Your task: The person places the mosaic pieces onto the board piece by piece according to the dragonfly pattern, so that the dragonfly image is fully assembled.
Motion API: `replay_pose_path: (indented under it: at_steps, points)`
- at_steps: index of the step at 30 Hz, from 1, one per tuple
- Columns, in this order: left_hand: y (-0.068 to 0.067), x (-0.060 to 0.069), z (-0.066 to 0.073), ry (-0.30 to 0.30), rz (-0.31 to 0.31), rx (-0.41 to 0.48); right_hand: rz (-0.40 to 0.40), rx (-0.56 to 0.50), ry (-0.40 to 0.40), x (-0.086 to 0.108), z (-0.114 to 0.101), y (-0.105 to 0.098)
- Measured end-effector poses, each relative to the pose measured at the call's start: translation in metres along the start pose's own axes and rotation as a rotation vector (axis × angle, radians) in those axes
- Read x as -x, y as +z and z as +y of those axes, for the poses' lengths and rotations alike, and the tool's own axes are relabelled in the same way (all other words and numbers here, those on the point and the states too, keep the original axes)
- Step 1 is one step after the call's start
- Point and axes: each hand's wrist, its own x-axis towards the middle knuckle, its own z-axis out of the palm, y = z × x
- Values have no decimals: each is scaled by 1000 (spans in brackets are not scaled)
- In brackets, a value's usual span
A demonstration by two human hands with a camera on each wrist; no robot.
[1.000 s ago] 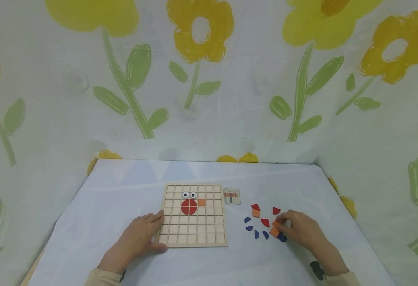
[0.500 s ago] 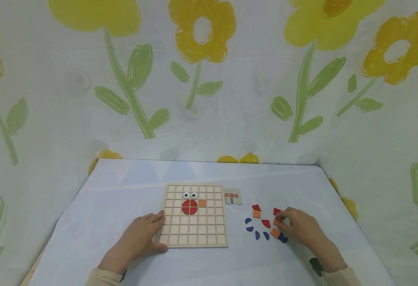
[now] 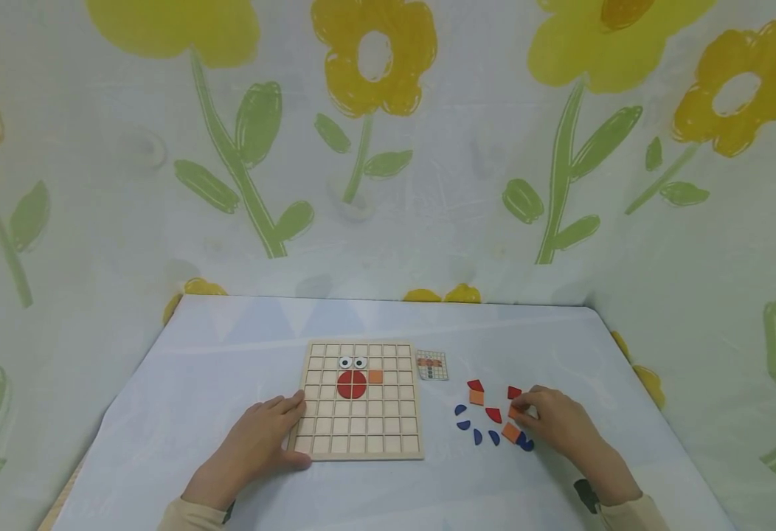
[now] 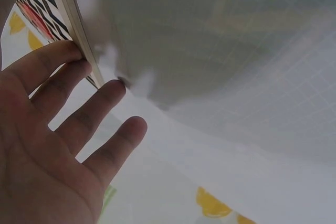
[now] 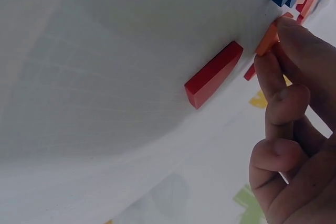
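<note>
Surface (image 3: 388,498): white, lower part of the frame; carries board, card & all pcs.
Board (image 3: 358,425): wooden, gridded, lower centre of the frame, lying flat; most cells are bare.
Right hand (image 3: 560,426): lower right of the frame, well apart from the other one; thumb & index finger pinch the held orange square.
Left hand (image 3: 255,435): lower left of the frame; fingers rather straight & spread, some fingertips touching the board's edge, nothing grasped. IMO it steadies the board.
Card (image 3: 433,366): just right of the board's upper part; shows an orange-red band, finer details too small to read.
Red circle (image 3: 351,384): four quarter pcs on the board; eye pcs (image 3: 345,362) just above, placed orange square (image 3: 375,377) beside its upper right.
Held orange square (image 5: 269,39): between the fingertips; if lifted or not, can't tell. Step in hand, I judge, is picking it up. Next move prob. calls for lifting w/o pushing the neighbours, then carrying it left to a bare cell, perhaps left of the circle.
Loose pcs: orange square (image 3: 511,432) just below the held one; red quarters (image 3: 493,416) & blue half-discs (image 3: 477,436) around, lower right.
</note>
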Motion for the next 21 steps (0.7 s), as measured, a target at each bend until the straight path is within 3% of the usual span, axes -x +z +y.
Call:
replay_pose_path:
  at_steps: [21]
  points:
    - [-1,1,0,2,-2,19,46,70,-38,5,1,2]
